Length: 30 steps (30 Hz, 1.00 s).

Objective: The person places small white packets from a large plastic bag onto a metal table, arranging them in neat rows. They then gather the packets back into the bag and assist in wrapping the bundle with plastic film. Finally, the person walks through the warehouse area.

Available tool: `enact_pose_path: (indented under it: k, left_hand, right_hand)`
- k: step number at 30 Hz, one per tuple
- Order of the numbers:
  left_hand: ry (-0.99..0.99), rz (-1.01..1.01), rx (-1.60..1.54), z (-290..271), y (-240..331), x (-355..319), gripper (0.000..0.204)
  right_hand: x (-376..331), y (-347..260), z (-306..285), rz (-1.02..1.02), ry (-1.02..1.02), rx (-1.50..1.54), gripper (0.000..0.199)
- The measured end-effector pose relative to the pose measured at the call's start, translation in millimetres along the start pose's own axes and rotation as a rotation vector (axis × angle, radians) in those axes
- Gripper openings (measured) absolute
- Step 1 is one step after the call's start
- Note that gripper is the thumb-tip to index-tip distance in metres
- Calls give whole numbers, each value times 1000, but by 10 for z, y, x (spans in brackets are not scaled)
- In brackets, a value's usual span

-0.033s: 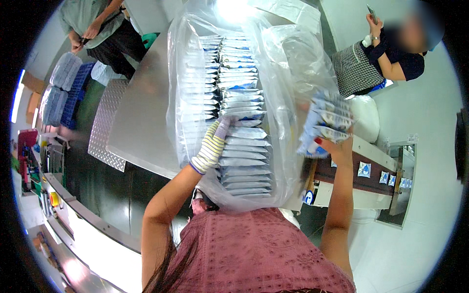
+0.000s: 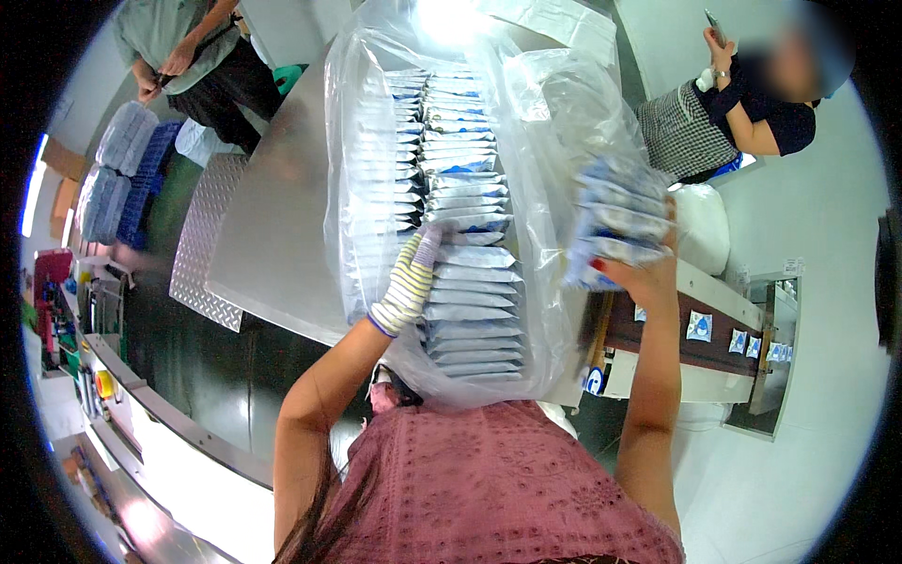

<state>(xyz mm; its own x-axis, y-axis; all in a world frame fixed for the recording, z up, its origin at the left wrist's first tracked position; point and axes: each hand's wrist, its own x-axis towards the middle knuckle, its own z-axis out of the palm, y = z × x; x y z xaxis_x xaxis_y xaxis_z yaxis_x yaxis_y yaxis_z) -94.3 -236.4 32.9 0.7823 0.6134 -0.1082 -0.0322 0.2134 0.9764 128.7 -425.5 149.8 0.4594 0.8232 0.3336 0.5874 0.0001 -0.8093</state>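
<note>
A large clear plastic bag (image 2: 540,310) lies wide on the metal table, with two rows of small white-and-blue sealed packets (image 2: 474,301) standing on edge inside. My left hand (image 2: 409,282), in a yellow-and-white striped glove, reaches into the bag with fingers extended against the right-hand row; its fingertips are partly hidden among the packets. To the right of the bag, my bare right hand (image 2: 648,274) grips a stack of similar packets (image 2: 615,216) from below. That stack is raised and blurred by motion.
A conveyor belt (image 2: 672,329) with spaced single packets runs at right. A person in a checked skirt (image 2: 686,136) holds a phone at the back right; another person in dark trousers (image 2: 225,85) stands back left. A diamond-plate metal sheet (image 2: 207,244) borders the table (image 2: 282,207).
My right hand has shifted slightly up and to the left with the stack of packets. The left hand stays at the row in the bag.
</note>
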Motion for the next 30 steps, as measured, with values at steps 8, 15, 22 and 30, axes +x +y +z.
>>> enact_pose_path:
  k: [8, 15, 22, 30]
  left_hand:
    - [366, 150, -194, -52, 196, -13, 38]
    - [364, 329, 21, -184, 111, 460, 43]
    - [244, 198, 58, -52, -306, 778, 29]
    - [57, 449, 1441, 179, 337, 881, 36]
  right_hand:
    - [842, 234, 1426, -309, -480, -733, 80]
    - [623, 219, 1333, -374, -481, -624, 67]
    - [403, 571, 1183, -29, -350, -333, 59]
    - [232, 335, 934, -106, -176, -261, 57]
